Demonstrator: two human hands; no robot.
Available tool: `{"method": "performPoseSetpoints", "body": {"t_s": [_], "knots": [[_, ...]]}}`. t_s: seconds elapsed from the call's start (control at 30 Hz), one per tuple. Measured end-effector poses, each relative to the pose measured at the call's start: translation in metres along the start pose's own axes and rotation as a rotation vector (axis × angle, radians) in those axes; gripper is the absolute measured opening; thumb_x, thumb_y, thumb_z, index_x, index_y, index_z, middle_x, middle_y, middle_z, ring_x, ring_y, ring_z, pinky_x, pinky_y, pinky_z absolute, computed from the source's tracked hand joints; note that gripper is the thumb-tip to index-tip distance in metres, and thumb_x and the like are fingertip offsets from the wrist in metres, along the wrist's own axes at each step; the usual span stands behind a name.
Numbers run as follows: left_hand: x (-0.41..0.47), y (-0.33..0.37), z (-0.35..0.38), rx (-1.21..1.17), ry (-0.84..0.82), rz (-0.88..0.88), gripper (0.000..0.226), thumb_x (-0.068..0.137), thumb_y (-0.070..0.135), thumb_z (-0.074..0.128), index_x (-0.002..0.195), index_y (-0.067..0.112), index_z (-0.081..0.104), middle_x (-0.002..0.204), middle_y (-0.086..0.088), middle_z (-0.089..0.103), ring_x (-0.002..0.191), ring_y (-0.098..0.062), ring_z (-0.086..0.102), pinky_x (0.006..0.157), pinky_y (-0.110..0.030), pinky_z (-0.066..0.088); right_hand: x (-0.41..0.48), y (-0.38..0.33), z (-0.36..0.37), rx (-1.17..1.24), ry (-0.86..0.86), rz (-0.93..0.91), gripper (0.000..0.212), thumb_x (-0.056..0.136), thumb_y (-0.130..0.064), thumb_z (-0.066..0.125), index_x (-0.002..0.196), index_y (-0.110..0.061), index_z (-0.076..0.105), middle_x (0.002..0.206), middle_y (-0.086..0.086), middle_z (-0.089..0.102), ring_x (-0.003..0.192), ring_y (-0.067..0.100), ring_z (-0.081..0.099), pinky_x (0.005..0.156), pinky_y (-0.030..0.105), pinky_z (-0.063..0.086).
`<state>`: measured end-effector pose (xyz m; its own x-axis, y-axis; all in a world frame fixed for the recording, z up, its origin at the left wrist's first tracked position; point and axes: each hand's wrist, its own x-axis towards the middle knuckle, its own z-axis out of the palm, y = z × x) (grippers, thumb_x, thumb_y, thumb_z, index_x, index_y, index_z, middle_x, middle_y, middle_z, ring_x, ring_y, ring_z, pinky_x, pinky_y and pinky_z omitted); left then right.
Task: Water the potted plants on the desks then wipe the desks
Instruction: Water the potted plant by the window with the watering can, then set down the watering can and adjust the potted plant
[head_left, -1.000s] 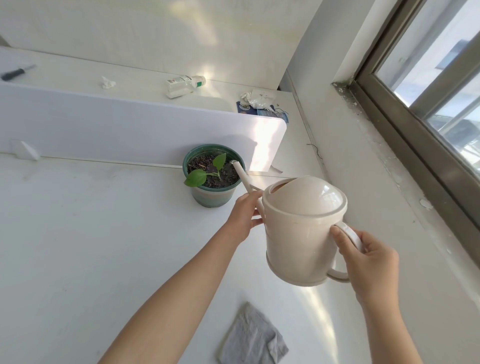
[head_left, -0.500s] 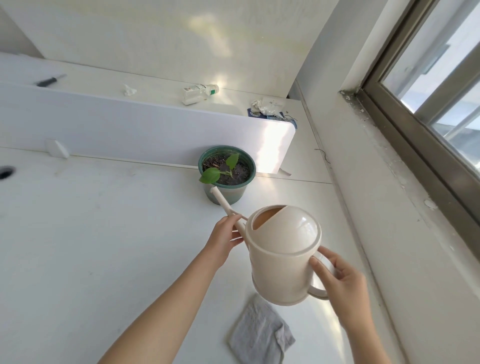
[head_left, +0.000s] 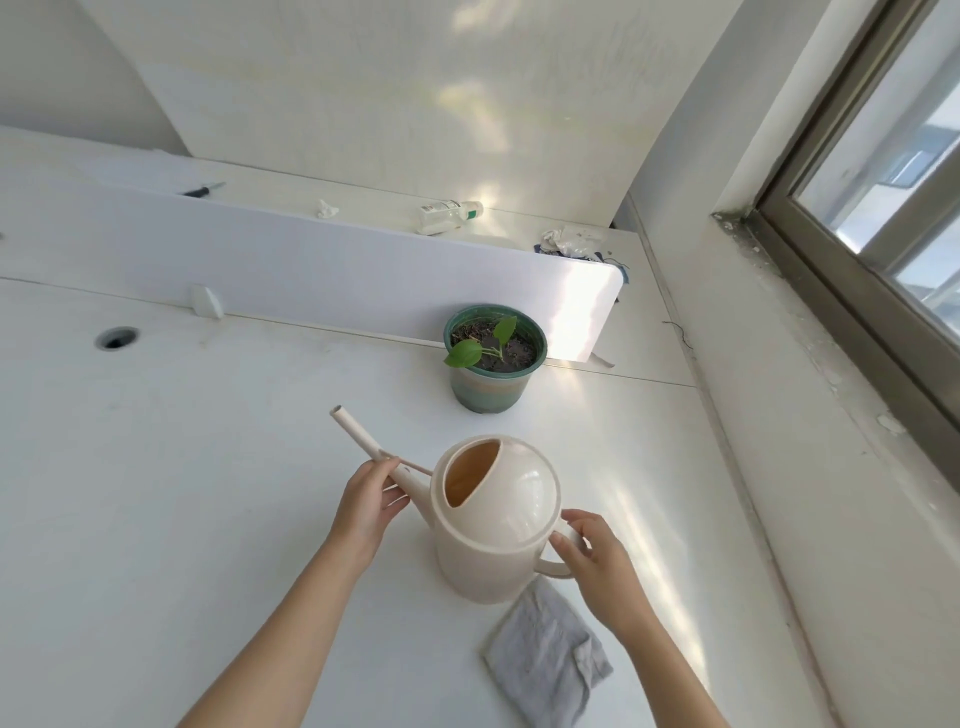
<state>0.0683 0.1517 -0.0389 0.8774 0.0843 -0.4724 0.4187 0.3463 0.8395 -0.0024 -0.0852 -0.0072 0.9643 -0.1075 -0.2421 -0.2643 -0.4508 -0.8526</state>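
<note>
My watering can (head_left: 498, 519) is cream plastic. It has a round body, a domed top and a half-moon filling hole that shows a tan inside. Its long thin spout slants up and away to the left. The can stands upright right in front of me, nearer than the pot (head_left: 491, 389). My left hand (head_left: 369, 506) grips the spout low down, close to where it joins the body. My right hand (head_left: 597, 561) curls round the loop handle on the other side.

The green pot sits farther back on the white worktop (head_left: 182, 493), against the low divider (head_left: 311, 270). It holds dark soil and a small plant (head_left: 467, 353) with two green leaves. A grey cloth (head_left: 545, 660) lies crumpled on the worktop by the can's near edge.

The can hides its own base, so I cannot tell whether it rests on the worktop or hangs just above it. I cannot make out any water inside. My right fingers cover much of the handle. The cloth's near end runs out of view. Beyond the divider a bottle (head_left: 447, 215) lies on its side, its label too small to read.
</note>
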Motion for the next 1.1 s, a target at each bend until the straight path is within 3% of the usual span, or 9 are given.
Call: {"method": "performPoseSetpoints", "body": {"t_s": [0.03, 0.13, 0.23, 0.33, 0.63, 0.87, 0.93, 1.03, 1.1], "knots": [[-0.003, 0.001, -0.006, -0.001, 0.019, 0.017, 0.024, 0.093, 0.018, 0.042, 0.107, 0.002, 0.052, 0.106, -0.018, 0.054, 0.099, -0.029, 0.057, 0.087, -0.034, 0.047, 0.001, 0.000, 0.003, -0.019, -0.025, -0.006, 0.027, 0.089, -0.020, 0.054, 0.068, -0.034, 0.042, 0.118, 0.000, 0.049, 0.107, 0.029, 0.058, 0.098, 0.043, 0.044], [-0.012, 0.004, -0.021, 0.010, 0.070, 0.058, 0.021, 0.094, 0.018, 0.041, 0.105, 0.005, 0.052, 0.106, -0.015, 0.054, 0.098, -0.027, 0.056, 0.084, -0.032, 0.045, 0.007, -0.007, 0.015, -0.086, -0.067, -0.030, 0.027, 0.091, -0.018, 0.050, 0.070, -0.032, 0.039, 0.115, 0.001, 0.047, 0.107, 0.019, 0.050, 0.092, 0.026, 0.037], [-0.020, 0.007, -0.034, 0.022, 0.119, 0.074, 0.018, 0.095, 0.019, 0.040, 0.104, 0.007, 0.050, 0.108, -0.013, 0.054, 0.101, -0.026, 0.055, 0.086, -0.033, 0.041, 0.010, -0.011, 0.027, -0.146, -0.125, -0.045, 0.017, 0.091, -0.015, 0.049, 0.077, -0.005, 0.051, 0.099, 0.007, 0.048, 0.099, 0.028, 0.047, 0.082, 0.030, 0.036], [-0.028, 0.006, -0.048, 0.038, 0.156, 0.071, 0.017, 0.095, 0.020, 0.039, 0.104, 0.010, 0.049, 0.113, -0.012, 0.055, 0.108, -0.026, 0.054, 0.095, -0.036, 0.036, 0.010, -0.011, 0.037, -0.180, -0.163, -0.079, 0.027, 0.090, -0.015, 0.049, 0.086, 0.012, 0.050, 0.088, 0.009, 0.046, 0.099, 0.034, 0.047, 0.083, 0.037, 0.040], [-0.048, -0.001, -0.076, 0.076, 0.244, 0.059, 0.014, 0.094, 0.024, 0.041, 0.090, 0.020, 0.053, 0.115, -0.010, 0.056, 0.111, -0.025, 0.052, 0.091, -0.039, 0.034, 0.000, -0.010, 0.059, -0.254, -0.248, -0.138, 0.028, 0.091, -0.018, 0.047, 0.096, 0.010, 0.051, 0.108, 0.017, 0.052, 0.102, 0.032, 0.048, 0.086, 0.035, 0.040], [-0.058, -0.003, -0.077, 0.128, 0.313, 0.059, 0.026, 0.095, 0.024, 0.040, 0.113, 0.009, 0.052, 0.119, -0.011, 0.055, 0.115, -0.030, 0.053, 0.088, -0.039, 0.038, -0.001, -0.010, 0.063, -0.243, -0.268, -0.154, 0.010, 0.091, -0.019, 0.048, 0.088, -0.010, 0.049, 0.098, 0.003, 0.046, 0.093, 0.021, 0.046, 0.079, 0.027, 0.037], [-0.065, -0.002, -0.073, 0.217, 0.339, 0.061, 0.034, 0.094, 0.024, 0.041, 0.122, 0.007, 0.050, 0.118, -0.010, 0.054, 0.107, -0.029, 0.053, 0.086, -0.038, 0.040, 0.000, -0.010, 0.058, -0.226, -0.277, -0.150, 0.010, 0.090, -0.021, 0.050, 0.097, -0.014, 0.053, 0.107, 0.001, 0.050, 0.099, 0.015, 0.047, 0.082, 0.022, 0.035], [-0.082, -0.001, -0.066, 0.394, 0.336, 0.110, 0.033, 0.093, 0.025, 0.044, 0.123, 0.012, 0.050, 0.101, -0.005, 0.053, 0.096, -0.026, 0.051, 0.073, -0.035, 0.040, 0.004, -0.010, 0.042, -0.218, -0.273, -0.159, 0.030, 0.090, -0.021, 0.052, 0.119, -0.014, 0.053, 0.119, -0.004, 0.052, 0.111, 0.010, 0.046, 0.094, 0.023, 0.037], [-0.094, 0.005, -0.060, 0.443, 0.303, 0.154, 0.033, 0.091, 0.027, 0.049, 0.121, 0.014, 0.053, 0.107, -0.005, 0.057, 0.103, -0.025, 0.054, 0.080, -0.036, 0.041, 0.011, -0.013, 0.027, -0.185, -0.226, -0.162, 0.032, 0.089, -0.016, 0.053, 0.121, -0.014, 0.053, 0.115, -0.007, 0.053, 0.109, 0.010, 0.048, 0.095, 0.027, 0.041]]}}
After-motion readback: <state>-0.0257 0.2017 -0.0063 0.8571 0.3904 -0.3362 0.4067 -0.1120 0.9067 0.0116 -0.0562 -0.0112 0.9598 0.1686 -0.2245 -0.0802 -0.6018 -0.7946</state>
